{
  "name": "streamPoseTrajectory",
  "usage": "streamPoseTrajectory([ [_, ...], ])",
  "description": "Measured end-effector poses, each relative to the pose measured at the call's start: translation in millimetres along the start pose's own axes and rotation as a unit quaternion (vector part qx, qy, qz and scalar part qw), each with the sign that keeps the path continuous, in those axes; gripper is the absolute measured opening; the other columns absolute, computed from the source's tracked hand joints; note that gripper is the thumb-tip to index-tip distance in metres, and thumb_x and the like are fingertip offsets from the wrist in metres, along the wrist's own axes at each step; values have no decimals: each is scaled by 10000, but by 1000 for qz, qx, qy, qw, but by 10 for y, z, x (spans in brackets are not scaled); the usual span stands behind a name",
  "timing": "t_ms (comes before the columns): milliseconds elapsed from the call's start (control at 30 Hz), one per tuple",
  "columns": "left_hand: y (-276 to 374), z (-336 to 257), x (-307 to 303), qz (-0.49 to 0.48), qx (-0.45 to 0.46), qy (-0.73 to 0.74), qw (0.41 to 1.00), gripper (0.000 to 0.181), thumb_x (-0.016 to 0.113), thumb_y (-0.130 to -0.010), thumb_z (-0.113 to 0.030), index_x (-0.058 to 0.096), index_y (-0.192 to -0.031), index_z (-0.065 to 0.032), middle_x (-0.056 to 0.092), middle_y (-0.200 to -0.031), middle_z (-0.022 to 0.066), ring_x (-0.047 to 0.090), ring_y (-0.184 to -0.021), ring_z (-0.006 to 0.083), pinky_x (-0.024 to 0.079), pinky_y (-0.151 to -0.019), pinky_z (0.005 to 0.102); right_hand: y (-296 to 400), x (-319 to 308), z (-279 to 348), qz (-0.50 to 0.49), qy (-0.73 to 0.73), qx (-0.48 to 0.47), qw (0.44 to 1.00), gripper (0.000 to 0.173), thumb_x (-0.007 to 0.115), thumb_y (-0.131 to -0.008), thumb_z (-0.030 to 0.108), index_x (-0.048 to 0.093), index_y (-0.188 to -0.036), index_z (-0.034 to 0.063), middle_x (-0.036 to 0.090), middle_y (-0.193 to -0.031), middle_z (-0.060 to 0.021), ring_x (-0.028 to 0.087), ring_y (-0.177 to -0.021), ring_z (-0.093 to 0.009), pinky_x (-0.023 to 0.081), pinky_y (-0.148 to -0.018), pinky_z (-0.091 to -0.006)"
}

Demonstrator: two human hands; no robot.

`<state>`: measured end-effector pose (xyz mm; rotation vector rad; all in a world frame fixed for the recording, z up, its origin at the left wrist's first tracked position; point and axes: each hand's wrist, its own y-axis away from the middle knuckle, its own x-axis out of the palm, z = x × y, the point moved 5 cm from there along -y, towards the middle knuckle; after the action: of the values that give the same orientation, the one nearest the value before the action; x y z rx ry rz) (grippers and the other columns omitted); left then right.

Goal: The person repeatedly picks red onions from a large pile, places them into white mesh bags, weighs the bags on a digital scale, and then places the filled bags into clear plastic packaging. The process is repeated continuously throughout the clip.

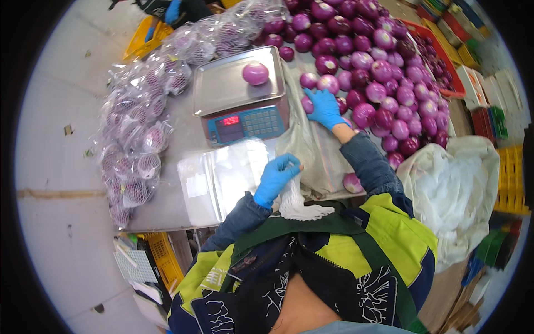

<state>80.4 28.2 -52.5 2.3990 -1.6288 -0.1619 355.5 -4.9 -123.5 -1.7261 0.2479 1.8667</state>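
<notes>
My blue-gloved left hand (pixel 277 177) pinches a white foam mesh sleeve (pixel 294 198), which hangs down in front of my apron. At the near edge of the onion pile, my right hand (pixel 324 108), also gloved in blue, has its fingers around a small red onion (pixel 307 105). A single peeled red onion (pixel 255 74) rests on the steel pan of a digital scale (pixel 225 94), whose red display is lit. In front of the scale lies a stack of clear plastic bags (pixel 225 179).
Bagged onions in mesh sleeves (pixel 133 137) line the table's left side and back. A large heap of red onions (pixel 375 75) covers the right. A woven sack (pixel 311 154) lies beside the scale; an open sack (pixel 448 192) of white sleeves stands right. Another person's gloved hand (pixel 172 11) shows far off.
</notes>
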Motion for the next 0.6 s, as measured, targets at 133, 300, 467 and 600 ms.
streamPoseTrajectory([
  [133, 358, 156, -265, -48, -29, 73, 996, 150, 702, -898, -180, 622, -913, -54, 521, -749, -75, 434, -697, 15, 359, -631, 191, -151, -541, 105, -94, -119, 5, 988, 806, 819, -551, 309, 547, -1282, 107, 622, -1018, -130, 565, -964, -344, 473, -838, -454],
  [300, 306, 121, -129, 6, -66, 225, 972, 124, 633, -958, -166, 568, -975, -62, 535, -711, -40, 474, -655, 28, 387, -584, 205, -1003, -1218, 1712, -88, -238, -118, 960, 668, 806, -555, 249, 612, -1170, 72, 654, -995, -139, 572, -969, -353, 483, -855, -433],
  [467, 53, 151, -458, -94, 13, 117, 989, 112, 660, -935, -159, 601, -904, -69, 533, -717, -60, 472, -666, 26, 386, -614, 184, -1648, -422, 2152, 16, -39, -181, 983, 677, 803, -570, 260, 605, -1194, 88, 643, -1041, -135, 584, -997, -338, 470, -858, -447],
  [600, 68, 426, -1030, -211, 66, 239, 946, 93, 623, -947, -137, 602, -982, -53, 583, -804, -22, 540, -703, 57, 452, -675, 187, -937, -983, 1925, -21, -280, -237, 930, 714, 761, -751, 199, 469, -1392, 75, 529, -1363, -176, 511, -1240, -348, 397, -1051, -432],
])
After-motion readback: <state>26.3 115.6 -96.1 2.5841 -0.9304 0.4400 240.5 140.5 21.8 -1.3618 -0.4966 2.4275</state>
